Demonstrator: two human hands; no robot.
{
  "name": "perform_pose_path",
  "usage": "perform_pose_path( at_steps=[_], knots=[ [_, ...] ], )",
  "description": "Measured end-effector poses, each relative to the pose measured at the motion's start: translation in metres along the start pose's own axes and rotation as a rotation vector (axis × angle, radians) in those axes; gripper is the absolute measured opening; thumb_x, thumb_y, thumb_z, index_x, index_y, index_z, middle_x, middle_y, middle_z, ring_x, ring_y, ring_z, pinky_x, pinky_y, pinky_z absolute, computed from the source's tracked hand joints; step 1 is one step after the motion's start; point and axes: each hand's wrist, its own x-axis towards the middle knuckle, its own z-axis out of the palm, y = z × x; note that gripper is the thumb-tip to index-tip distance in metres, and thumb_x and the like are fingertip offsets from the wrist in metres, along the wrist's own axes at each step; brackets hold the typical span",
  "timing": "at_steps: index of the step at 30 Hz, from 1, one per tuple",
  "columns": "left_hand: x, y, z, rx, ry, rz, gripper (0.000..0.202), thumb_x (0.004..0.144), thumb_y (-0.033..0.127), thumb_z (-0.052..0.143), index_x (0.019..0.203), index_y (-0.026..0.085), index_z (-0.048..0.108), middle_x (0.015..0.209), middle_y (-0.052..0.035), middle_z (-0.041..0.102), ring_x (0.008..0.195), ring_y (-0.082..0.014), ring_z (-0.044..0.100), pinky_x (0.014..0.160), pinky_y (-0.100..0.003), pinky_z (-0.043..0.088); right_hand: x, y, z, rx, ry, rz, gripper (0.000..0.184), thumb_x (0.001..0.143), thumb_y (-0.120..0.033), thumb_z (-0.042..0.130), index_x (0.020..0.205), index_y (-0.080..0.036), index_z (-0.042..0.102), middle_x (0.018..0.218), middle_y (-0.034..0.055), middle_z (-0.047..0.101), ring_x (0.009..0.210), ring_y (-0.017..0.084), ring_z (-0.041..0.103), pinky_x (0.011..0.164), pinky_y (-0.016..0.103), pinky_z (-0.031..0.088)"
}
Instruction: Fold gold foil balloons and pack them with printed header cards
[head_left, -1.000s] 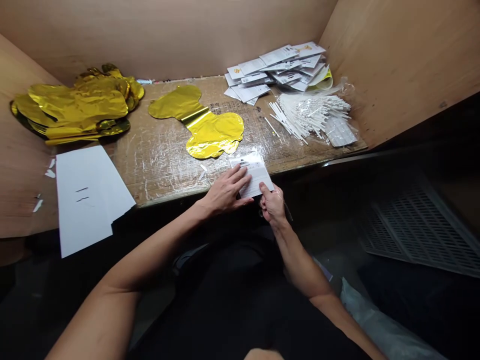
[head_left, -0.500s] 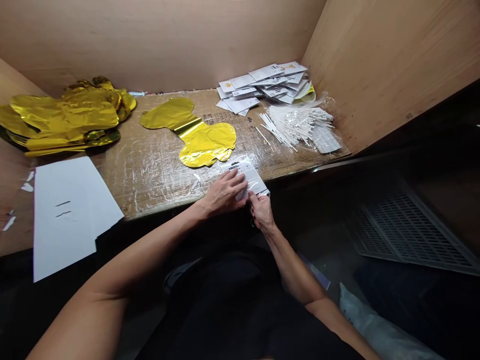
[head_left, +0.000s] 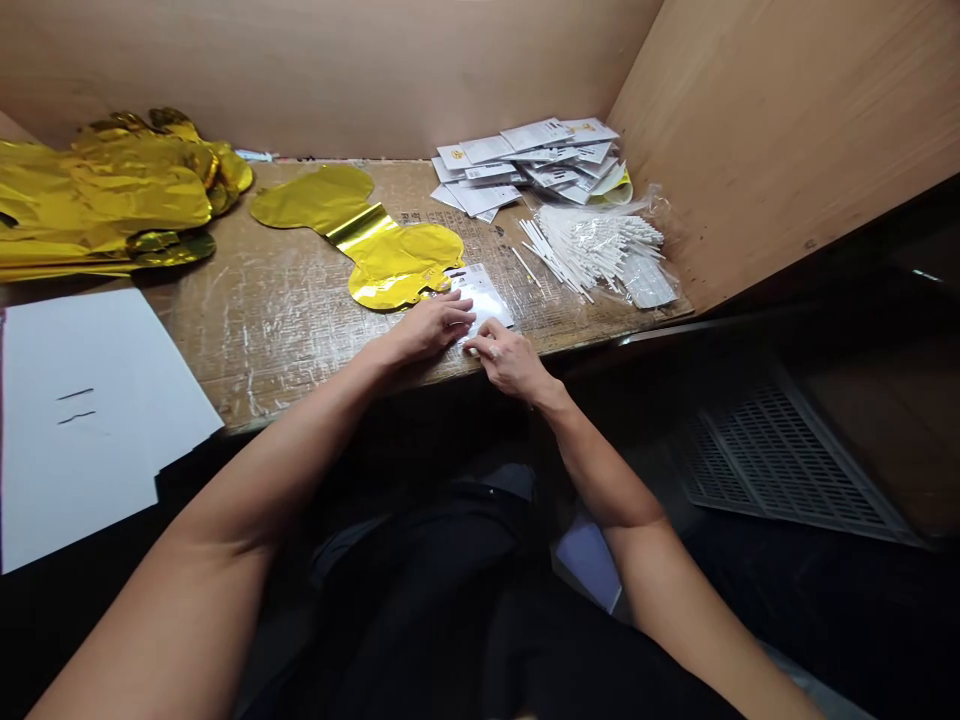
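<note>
A small clear packet with a white card [head_left: 484,292] lies near the front edge of the wooden table [head_left: 300,320]. My left hand [head_left: 427,325] rests flat on its near-left part, fingers stretched out. My right hand [head_left: 506,355] sits at the packet's near edge with fingers curled, pinching or pressing that edge. Just beyond the packet lies a flat gold foil balloon [head_left: 375,235], touching it.
A heap of gold foil balloons [head_left: 105,195] fills the back left. White sheets [head_left: 82,400] lie at the front left. A pile of carded packets [head_left: 525,160] and a bag of white sticks [head_left: 600,245] sit at the back right. Wooden walls close the back and right.
The packet has slid further onto the table, up against the gold balloon. Both hands moved forward with it; the right hand came up from below the table edge.
</note>
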Motion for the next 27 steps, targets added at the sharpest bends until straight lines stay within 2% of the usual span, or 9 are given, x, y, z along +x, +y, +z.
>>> perform_pose_path(
  at_steps=[5, 10, 13, 16, 19, 21, 24, 26, 27],
  knots=[
    [-0.004, 0.001, 0.006, 0.28, -0.042, 0.122, 0.03, 0.105, 0.031, 0.052, 0.094, 0.023, 0.078, 0.11, -0.0092, 0.073, 0.117, -0.0282, 0.061, 0.111, -0.045, 0.048, 0.001, 0.006, -0.01, -0.05, -0.155, -0.117, 0.029, 0.106, -0.017, 0.051, 0.108, -0.023, 0.079, 0.115, 0.0081, 0.066, 0.093, 0.022, 0.062, 0.077, 0.032, 0.045],
    [-0.005, -0.003, 0.009, 0.36, -0.043, 0.123, 0.034, 0.107, 0.03, 0.047, 0.104, 0.023, 0.08, 0.123, -0.0101, 0.075, 0.129, -0.0301, 0.061, 0.115, -0.047, 0.048, 0.017, 0.009, -0.006, -0.002, -0.065, -0.188, 0.023, 0.105, -0.019, 0.051, 0.112, -0.02, 0.074, 0.122, 0.013, 0.064, 0.114, 0.028, 0.057, 0.098, 0.042, 0.047],
    [-0.007, -0.004, 0.009, 0.352, -0.039, 0.064, 0.034, 0.106, 0.03, 0.048, 0.115, 0.025, 0.08, 0.14, -0.0085, 0.071, 0.143, -0.0315, 0.055, 0.123, -0.051, 0.043, 0.028, 0.005, -0.001, 0.037, -0.071, -0.194, 0.018, 0.106, -0.023, 0.05, 0.103, -0.019, 0.068, 0.119, 0.0151, 0.066, 0.114, 0.03, 0.054, 0.105, 0.05, 0.042],
    [-0.01, 0.002, 0.006, 0.316, -0.024, 0.068, 0.031, 0.105, 0.032, 0.052, 0.115, 0.024, 0.081, 0.138, -0.0085, 0.073, 0.141, -0.0309, 0.058, 0.123, -0.05, 0.045, 0.006, 0.013, -0.011, 0.395, -0.035, -0.108, 0.021, 0.11, -0.032, 0.045, 0.099, -0.022, 0.06, 0.095, 0.008, 0.067, 0.09, 0.024, 0.058, 0.094, 0.043, 0.048],
    [-0.014, 0.011, 0.003, 0.254, -0.045, 0.132, 0.026, 0.102, 0.027, 0.056, 0.104, 0.025, 0.082, 0.119, -0.0064, 0.079, 0.125, -0.0267, 0.068, 0.116, -0.045, 0.052, -0.049, 0.037, -0.037, 0.615, -0.015, 0.14, 0.035, 0.111, -0.049, 0.041, 0.097, -0.024, 0.06, 0.07, -0.0022, 0.057, 0.063, 0.018, 0.051, 0.072, 0.033, 0.051],
    [-0.016, 0.016, 0.001, 0.208, -0.061, 0.158, 0.023, 0.098, 0.024, 0.059, 0.098, 0.026, 0.082, 0.112, -0.0047, 0.08, 0.118, -0.0257, 0.071, 0.112, -0.045, 0.055, -0.086, 0.053, -0.051, 0.469, -0.095, 0.334, 0.041, 0.107, -0.054, 0.048, 0.09, -0.022, 0.065, 0.066, -0.0028, 0.058, 0.061, 0.017, 0.051, 0.071, 0.034, 0.052],
    [-0.017, 0.019, -0.001, 0.157, -0.084, 0.173, 0.02, 0.095, 0.025, 0.061, 0.096, 0.026, 0.081, 0.117, -0.0045, 0.08, 0.123, -0.0275, 0.071, 0.112, -0.047, 0.056, -0.116, 0.058, -0.055, 0.098, -0.134, 0.552, 0.031, 0.103, -0.042, 0.06, 0.089, -0.017, 0.072, 0.078, 0.0084, 0.069, 0.08, 0.024, 0.06, 0.086, 0.045, 0.052],
    [-0.017, 0.02, -0.003, 0.135, -0.123, 0.185, 0.02, 0.095, 0.026, 0.061, 0.094, 0.025, 0.081, 0.123, -0.005, 0.079, 0.129, -0.0284, 0.069, 0.115, -0.048, 0.054, -0.114, 0.048, -0.046, -0.179, -0.06, 0.526, 0.02, 0.099, -0.033, 0.068, 0.108, -0.017, 0.075, 0.104, 0.0176, 0.073, 0.103, 0.032, 0.062, 0.097, 0.054, 0.045],
    [-0.017, 0.022, -0.003, 0.125, -0.143, 0.189, 0.02, 0.095, 0.027, 0.061, 0.092, 0.024, 0.08, 0.125, -0.005, 0.078, 0.132, -0.0285, 0.068, 0.117, -0.047, 0.053, -0.108, 0.041, -0.04, -0.294, -0.032, 0.44, 0.026, 0.096, -0.032, 0.072, 0.119, -0.019, 0.074, 0.12, 0.0201, 0.071, 0.115, 0.036, 0.059, 0.101, 0.055, 0.042]
  ],
)
